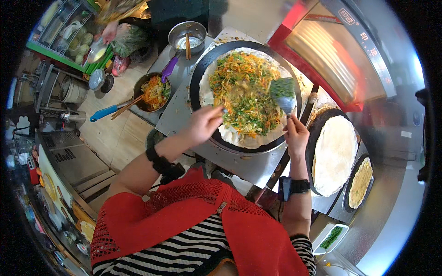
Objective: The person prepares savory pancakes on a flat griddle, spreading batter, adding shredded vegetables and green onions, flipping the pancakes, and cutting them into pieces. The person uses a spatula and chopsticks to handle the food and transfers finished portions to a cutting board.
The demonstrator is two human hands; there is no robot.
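Note:
A round flatbread (207,86) lies on a large black griddle (195,74), covered with a vegetable filling (245,82) of shredded carrot, chopped greens and pale pieces. My right hand (297,132) grips the handle of a metal spatula (286,103); its wide blade, coated with green bits, is over the right side of the flatbread. My left hand (205,126) is at the lower left of the filling, thumb and fingers close together. Something small shows at its fingertips, but blur hides what it is.
Left stands a pan of filling (153,93) with chopsticks (126,108) and a purple-handled utensil (169,69), below a steel pot (198,29). Right are a pale flatbread (335,155), a smaller one (360,183) and a red-framed glass case (279,34). Another person's hand (109,32) shows upper left.

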